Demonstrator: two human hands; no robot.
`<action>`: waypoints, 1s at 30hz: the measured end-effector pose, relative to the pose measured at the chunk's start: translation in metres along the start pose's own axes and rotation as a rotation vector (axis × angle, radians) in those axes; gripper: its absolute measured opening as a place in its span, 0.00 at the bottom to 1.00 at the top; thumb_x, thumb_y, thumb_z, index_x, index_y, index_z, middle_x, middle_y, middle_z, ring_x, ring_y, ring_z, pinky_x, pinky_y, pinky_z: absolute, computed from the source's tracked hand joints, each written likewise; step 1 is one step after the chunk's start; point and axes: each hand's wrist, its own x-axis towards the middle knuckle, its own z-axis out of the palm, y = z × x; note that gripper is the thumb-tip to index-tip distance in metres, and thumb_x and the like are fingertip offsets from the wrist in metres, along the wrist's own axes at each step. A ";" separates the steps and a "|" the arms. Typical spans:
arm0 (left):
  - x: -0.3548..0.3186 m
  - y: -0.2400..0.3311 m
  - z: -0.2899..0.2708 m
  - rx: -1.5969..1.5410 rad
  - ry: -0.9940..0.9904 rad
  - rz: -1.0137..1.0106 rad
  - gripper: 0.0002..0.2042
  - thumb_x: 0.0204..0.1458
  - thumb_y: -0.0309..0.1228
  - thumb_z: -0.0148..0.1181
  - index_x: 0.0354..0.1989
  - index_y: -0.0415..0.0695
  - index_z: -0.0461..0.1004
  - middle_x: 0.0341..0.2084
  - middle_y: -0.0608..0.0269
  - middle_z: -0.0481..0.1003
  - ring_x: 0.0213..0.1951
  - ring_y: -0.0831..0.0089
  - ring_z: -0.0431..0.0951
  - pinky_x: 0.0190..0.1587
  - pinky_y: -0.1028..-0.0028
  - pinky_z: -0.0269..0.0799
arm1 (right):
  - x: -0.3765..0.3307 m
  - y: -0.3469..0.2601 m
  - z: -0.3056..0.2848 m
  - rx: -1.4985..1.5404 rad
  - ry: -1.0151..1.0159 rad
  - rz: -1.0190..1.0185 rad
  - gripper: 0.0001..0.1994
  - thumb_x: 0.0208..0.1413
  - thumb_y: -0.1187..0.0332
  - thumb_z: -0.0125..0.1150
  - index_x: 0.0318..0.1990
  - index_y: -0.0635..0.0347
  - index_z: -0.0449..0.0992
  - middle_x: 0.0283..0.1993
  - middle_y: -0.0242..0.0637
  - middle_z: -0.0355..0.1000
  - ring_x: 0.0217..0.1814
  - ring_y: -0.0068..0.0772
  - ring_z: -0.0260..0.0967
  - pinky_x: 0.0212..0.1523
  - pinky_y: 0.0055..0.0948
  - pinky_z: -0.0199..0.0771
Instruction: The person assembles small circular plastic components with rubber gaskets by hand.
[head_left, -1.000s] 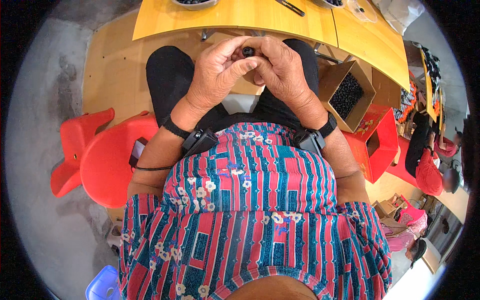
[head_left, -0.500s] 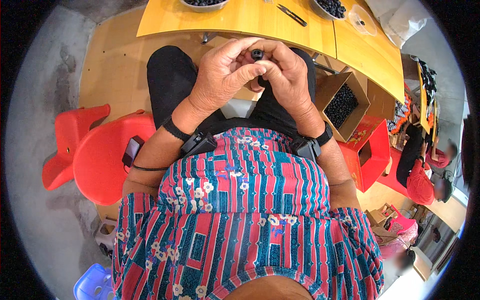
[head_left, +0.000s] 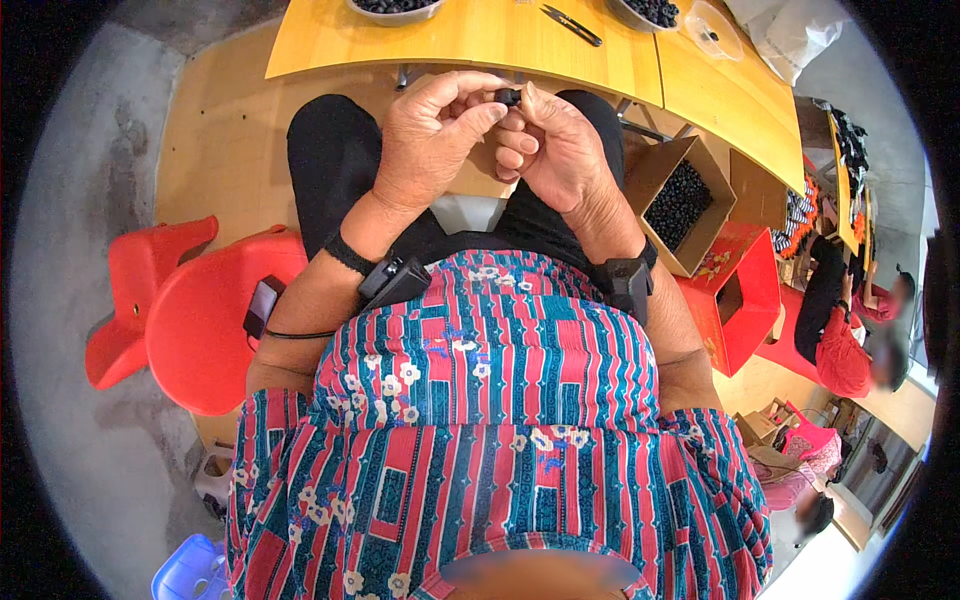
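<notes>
A small, round black part (head_left: 508,97) is held up above my lap, near the table's front edge. My left hand (head_left: 428,145) pinches it from the left between thumb and fingertips. From the other side my right hand (head_left: 562,150) grips it with thumb and forefinger, its other fingers curled beneath. Most of the part is covered by fingers, so its exact kind cannot be made out. Black thread snips (head_left: 572,26) lie on the yellow table (head_left: 500,45) beyond my hands.
Bowls of black parts, a left bowl (head_left: 400,18) and a right bowl (head_left: 630,20), stand on the table beside a clear tub (head_left: 715,36). At right are a cardboard box (head_left: 655,165) of black parts and a red box (head_left: 745,325). Red chairs (head_left: 225,320) stand left; people sit far right.
The black part has turned from showing its hollow end to lying sideways between my fingers. My right hand has rotated, and its curled fingers now show.
</notes>
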 end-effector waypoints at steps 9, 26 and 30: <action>-0.001 -0.004 0.000 -0.028 0.030 -0.059 0.07 0.47 0.23 0.59 0.36 0.39 0.75 0.27 0.67 0.74 0.28 0.84 0.72 0.30 0.84 0.71 | 0.005 -0.003 0.004 0.087 0.060 0.169 0.12 0.58 0.59 0.50 0.33 0.59 0.67 0.25 0.25 0.58 0.21 0.15 0.51 0.23 0.18 0.56; -0.003 -0.011 -0.007 -0.286 -0.318 -0.419 0.19 0.57 0.43 0.48 0.46 0.39 0.68 0.27 0.68 0.70 0.29 0.82 0.70 0.34 0.82 0.67 | 0.007 0.007 -0.004 -0.520 0.142 -0.033 0.11 0.59 0.63 0.48 0.36 0.63 0.68 0.20 0.27 0.63 0.21 0.17 0.62 0.19 0.15 0.59; -0.001 -0.010 -0.008 -0.184 -0.318 -0.270 0.20 0.54 0.39 0.55 0.47 0.35 0.67 0.30 0.65 0.71 0.33 0.81 0.72 0.38 0.82 0.71 | 0.004 0.005 -0.005 -0.977 0.066 -0.345 0.08 0.55 0.71 0.51 0.38 0.67 0.70 0.25 0.34 0.70 0.23 0.21 0.68 0.24 0.21 0.70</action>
